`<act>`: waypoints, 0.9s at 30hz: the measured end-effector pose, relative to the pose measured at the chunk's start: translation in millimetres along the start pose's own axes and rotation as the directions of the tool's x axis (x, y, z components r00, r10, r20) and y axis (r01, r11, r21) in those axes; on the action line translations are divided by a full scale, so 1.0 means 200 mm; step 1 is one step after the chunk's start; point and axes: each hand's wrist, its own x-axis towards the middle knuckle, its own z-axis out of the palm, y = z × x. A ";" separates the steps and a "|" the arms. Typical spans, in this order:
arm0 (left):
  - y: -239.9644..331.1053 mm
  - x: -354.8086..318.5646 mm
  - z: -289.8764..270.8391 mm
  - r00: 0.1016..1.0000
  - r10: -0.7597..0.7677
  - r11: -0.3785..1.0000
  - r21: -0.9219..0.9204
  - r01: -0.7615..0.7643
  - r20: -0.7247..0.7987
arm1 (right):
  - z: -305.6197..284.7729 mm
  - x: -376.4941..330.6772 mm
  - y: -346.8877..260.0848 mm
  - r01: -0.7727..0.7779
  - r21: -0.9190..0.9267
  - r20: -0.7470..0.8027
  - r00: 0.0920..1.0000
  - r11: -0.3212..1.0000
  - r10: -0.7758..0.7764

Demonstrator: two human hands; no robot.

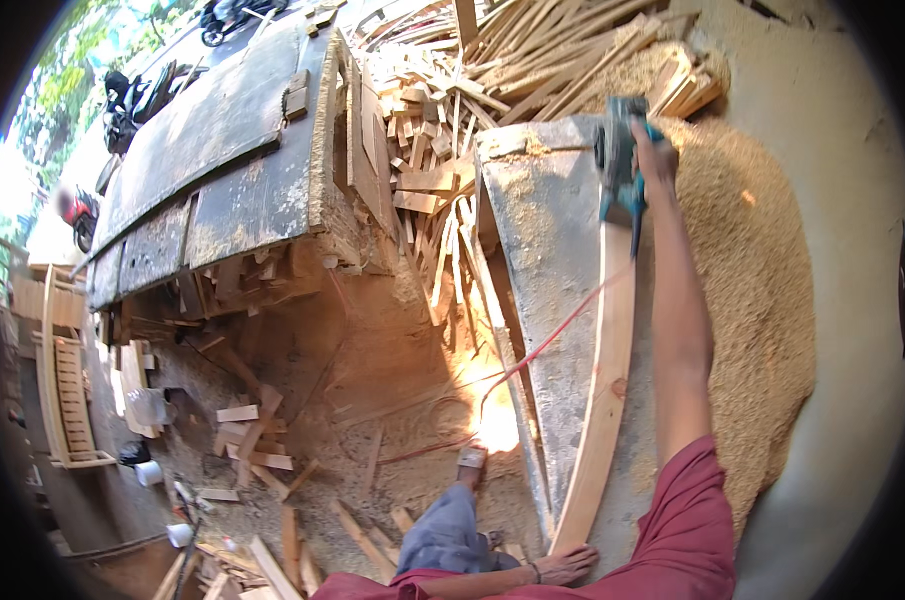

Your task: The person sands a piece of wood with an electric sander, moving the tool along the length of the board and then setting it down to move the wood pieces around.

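A long, pale wooden plank [600, 400] lies lengthwise on the dusty grey workbench [552, 250]. At its far end sits a teal and dark electric planer [620, 165], with my right hand [654, 158] closed round its handle and my right arm stretched out. My left hand [569, 566] is at the plank's near end, holding it, with its fingers over the wood. A thin red cord [562, 325] runs across the bench and down to the ground on the left.
Sawdust [752, 300] is heaped along the bench's right side, against a plain wall [852, 200]. Wood offcuts [422, 150] and long strips [582, 50] pile up beyond. A worn dark table [212, 130] stands at left. Scrap pieces [257, 440] litter the ground near my foot [470, 460].
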 end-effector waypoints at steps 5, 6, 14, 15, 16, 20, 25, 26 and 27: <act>-0.09 0.04 -0.62 0.924 0.009 0.869 -0.460 0.181 0.381 | -0.43 -1.02 0.00 -0.180 0.416 0.049 0.983 0.891 0.176; -0.16 0.12 -0.61 0.928 0.066 0.764 -0.617 0.188 0.365 | -0.56 -1.19 -0.03 -0.190 0.397 0.028 0.980 0.898 0.195; -0.67 -0.15 -1.57 0.819 -0.550 0.169 -0.938 0.304 0.166 | -1.43 -2.66 0.21 -0.508 0.414 -0.027 0.823 0.755 0.568; -0.67 -0.19 -1.47 0.674 -0.705 0.220 -0.836 0.503 0.220 | -1.51 -2.80 0.23 -0.521 0.418 -0.046 0.806 0.744 0.591; -0.64 -0.24 -1.33 0.580 -0.775 0.210 -0.762 0.612 0.252 | -1.60 -2.95 0.25 -0.550 0.444 -0.025 0.781 0.707 0.624; -0.32 -0.30 -0.91 0.442 -0.866 0.222 -0.615 0.756 0.232 | -1.88 -3.53 0.30 -0.587 0.422 -0.128 0.715 0.691 0.687; -0.19 -0.14 -0.82 0.674 -0.657 0.749 -0.195 0.633 -0.337 | -2.06 -4.12 0.44 -0.631 0.378 -0.115 0.694 0.678 0.710; -0.24 -0.08 -0.82 0.698 -0.608 0.772 -0.077 0.631 -0.378 | -2.07 -4.20 0.46 -0.637 0.366 -0.104 0.697 0.679 0.710; -0.25 0.00 -0.86 0.725 -0.584 0.784 -0.024 0.620 -0.364 | -2.09 -4.29 0.47 -0.636 0.356 -0.098 0.703 0.684 0.705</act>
